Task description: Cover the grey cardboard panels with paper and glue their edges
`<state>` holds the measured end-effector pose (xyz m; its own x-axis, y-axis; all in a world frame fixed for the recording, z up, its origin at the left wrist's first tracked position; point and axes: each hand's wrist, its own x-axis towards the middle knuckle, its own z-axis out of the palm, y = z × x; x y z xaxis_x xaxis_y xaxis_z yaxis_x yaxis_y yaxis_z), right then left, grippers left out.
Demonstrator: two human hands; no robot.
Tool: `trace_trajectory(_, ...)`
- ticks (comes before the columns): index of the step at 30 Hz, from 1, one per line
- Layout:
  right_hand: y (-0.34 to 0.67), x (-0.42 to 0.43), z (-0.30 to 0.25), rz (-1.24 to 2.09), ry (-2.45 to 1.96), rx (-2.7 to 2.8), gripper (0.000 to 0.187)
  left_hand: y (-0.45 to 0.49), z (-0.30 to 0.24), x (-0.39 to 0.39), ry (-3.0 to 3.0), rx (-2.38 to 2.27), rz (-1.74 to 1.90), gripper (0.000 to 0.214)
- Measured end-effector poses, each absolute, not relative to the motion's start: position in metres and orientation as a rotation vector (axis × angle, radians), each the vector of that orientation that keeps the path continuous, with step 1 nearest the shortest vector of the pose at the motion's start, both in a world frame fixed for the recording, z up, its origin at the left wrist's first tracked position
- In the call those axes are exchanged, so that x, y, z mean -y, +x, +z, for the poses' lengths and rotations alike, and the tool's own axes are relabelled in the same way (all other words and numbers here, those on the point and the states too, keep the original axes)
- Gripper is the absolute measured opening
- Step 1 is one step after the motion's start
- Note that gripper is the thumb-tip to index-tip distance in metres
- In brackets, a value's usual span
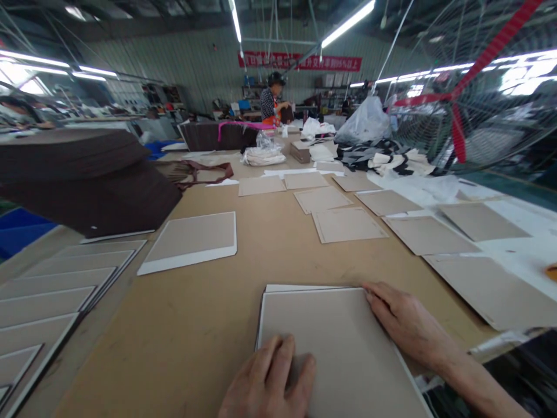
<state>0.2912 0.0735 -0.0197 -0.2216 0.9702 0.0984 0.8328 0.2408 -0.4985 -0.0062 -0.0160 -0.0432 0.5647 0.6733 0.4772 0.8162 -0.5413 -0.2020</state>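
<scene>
A flat beige panel [331,337] with pale edges lies in front of me on the tan tabletop. Beneath its far edge a white layer [304,287] sticks out, and a dark edge shows at the left. My left hand [274,377] rests on top of the panel near its left side, fingers bent and slightly apart. At the far right corner my right hand [404,325] is closed on the panel's edge. What is under that hand's fingertips is hidden.
Overlapping beige panels [56,290] run along the left edge beside a tall dark brown stack [87,180]. One panel [191,238] lies ahead on the left. Several more [348,223] spread to the right. A red-bladed fan [455,96] stands at right; a person [272,101] works far ahead.
</scene>
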Motion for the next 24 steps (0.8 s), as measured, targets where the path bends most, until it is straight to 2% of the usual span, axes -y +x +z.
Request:
trace_trajectory(5,0.293,-0.074,-0.028,0.517,-1.642,2.1,0.041,-0.008,-0.058,0.007,-2.405,1.176,-0.655,0.03)
trace_trajectory(8,0.296,-0.078,-0.027,0.573,-1.637,2.076,0.038,-0.012,-0.056,0.007,-2.495,1.212,-0.588,0.041)
trace_trajectory(14,0.295,-0.083,-0.015,0.736,-1.616,1.817,0.029,-0.012,-0.047,0.013,-2.572,1.297,-0.523,0.047)
trace_trajectory(17,0.291,-0.081,-0.006,1.004,-1.587,1.591,0.029,-0.01,-0.048,0.013,-2.573,1.327,-0.564,0.048)
trace_trajectory(20,0.283,-0.078,0.001,1.403,-1.429,1.285,0.037,-0.008,-0.049,0.012,-2.56,1.354,-0.64,0.045)
trace_trajectory(24,0.282,-0.074,0.003,1.485,-1.372,1.119,0.044,-0.013,-0.047,0.013,-2.632,1.362,-0.744,0.041)
